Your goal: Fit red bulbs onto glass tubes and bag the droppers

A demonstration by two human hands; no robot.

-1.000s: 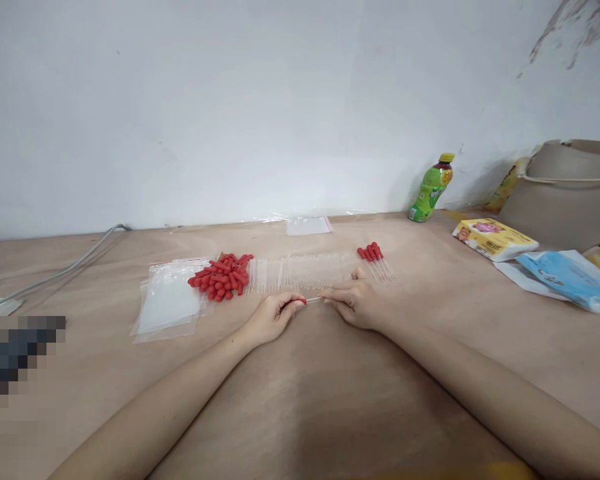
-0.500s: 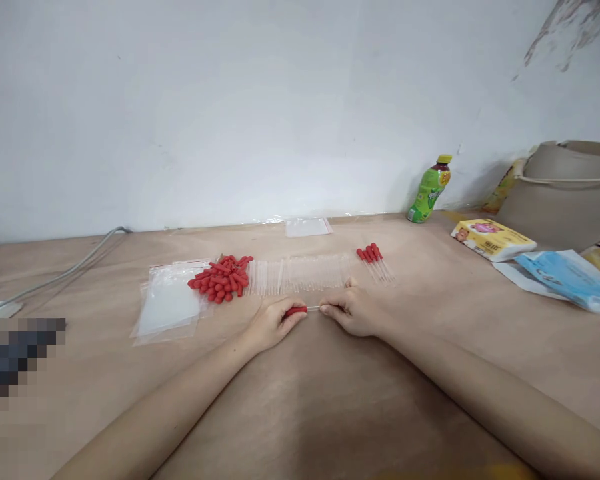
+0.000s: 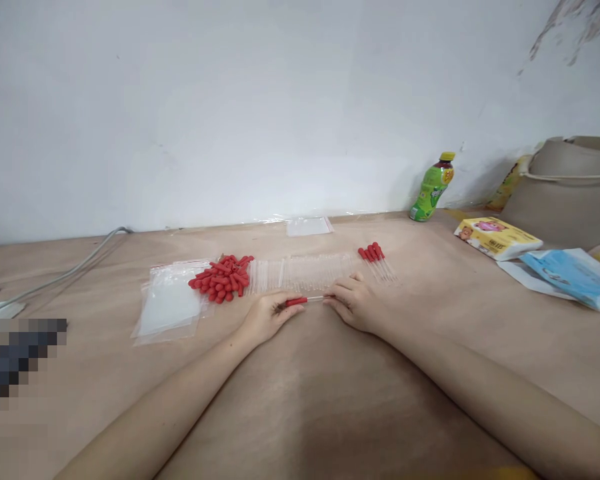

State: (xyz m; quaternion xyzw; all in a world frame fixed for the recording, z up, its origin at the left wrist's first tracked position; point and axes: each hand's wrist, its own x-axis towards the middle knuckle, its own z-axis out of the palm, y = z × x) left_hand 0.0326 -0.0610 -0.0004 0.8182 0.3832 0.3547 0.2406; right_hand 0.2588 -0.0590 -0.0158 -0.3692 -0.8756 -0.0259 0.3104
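Note:
My left hand [image 3: 270, 316] has a red rubber dropper bulb [image 3: 297, 301] between thumb and fingers. A thin clear dropper tube [image 3: 315, 299] runs from the bulb's end to my right hand [image 3: 353, 303], whose fingertips are closed on its far end. Just beyond my hands lies a row of clear dropper tubes [image 3: 300, 272]. The pile of loose red bulbs [image 3: 223, 279] is left of that row. To the right, several droppers with red bulbs fitted [image 3: 373, 252] lie side by side.
Clear zip bags [image 3: 173, 300] lie left of the pile, and another bag [image 3: 309, 227] is by the wall. At the right stand a green bottle [image 3: 431, 188] and a grey bucket [image 3: 565, 193], with a yellow tissue pack [image 3: 497, 237] and a blue packet [image 3: 575, 277]. A cable [image 3: 80, 264] crosses the left side.
My left fingers have loosened around the bulb, showing more of it. My right hand has shifted slightly up and right, with the tube still at its fingertips.

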